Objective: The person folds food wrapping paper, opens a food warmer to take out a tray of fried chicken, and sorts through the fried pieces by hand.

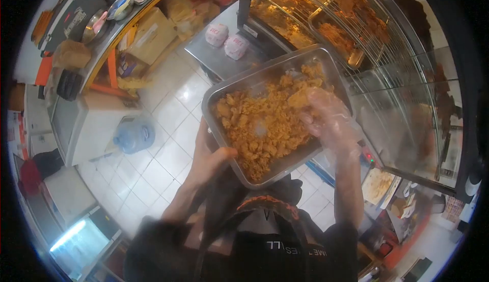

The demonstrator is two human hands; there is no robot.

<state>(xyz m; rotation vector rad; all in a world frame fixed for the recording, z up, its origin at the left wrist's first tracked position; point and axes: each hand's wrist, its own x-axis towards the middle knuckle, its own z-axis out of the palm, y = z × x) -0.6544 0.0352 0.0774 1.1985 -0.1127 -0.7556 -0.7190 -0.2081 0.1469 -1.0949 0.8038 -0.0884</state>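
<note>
Left hand (216, 157) clamped on the tray (293, 160) before the body, gloved right hand (328, 116) amid its fried pieces (277, 142), grip unclear, and one hard press could tip everything out!

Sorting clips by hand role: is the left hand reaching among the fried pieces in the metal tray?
No, the left hand grips the metal tray by its edge; the right hand is among the fried pieces.

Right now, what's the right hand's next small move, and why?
Probably close the clear-gloved right hand on the golden-brown fried piece beside it: it reaches inside the rectangular silver metal tray, which the left hand holds by the rim.
</note>
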